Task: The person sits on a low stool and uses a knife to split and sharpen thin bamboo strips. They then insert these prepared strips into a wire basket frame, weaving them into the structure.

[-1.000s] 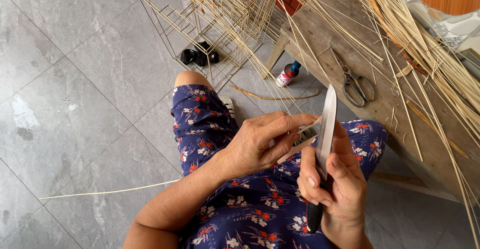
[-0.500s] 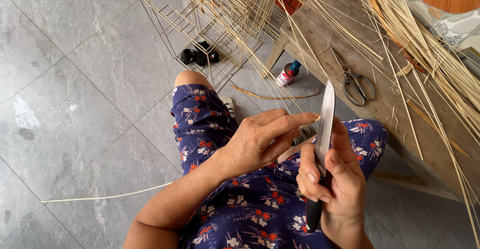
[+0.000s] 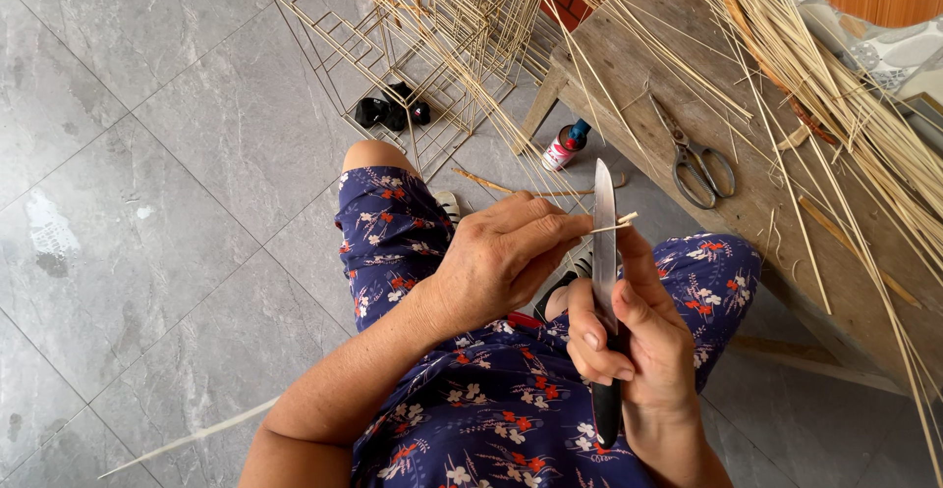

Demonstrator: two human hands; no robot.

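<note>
I see just one pkg: a small bottle [image 3: 563,147] upper centre of frame, standing on the grey tiled floor [image 3: 147,154] beside the leg of the wooden counter [image 3: 688,105]. Cylindrical, white body w/ red label band, blue cap on top. No signs or screens that I can make out.

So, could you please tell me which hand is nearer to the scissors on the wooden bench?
Right. The right hand, gripping the knife, sits just below-left of the scissors; the left hand, pinching a thin strip, lies farther left.
</note>
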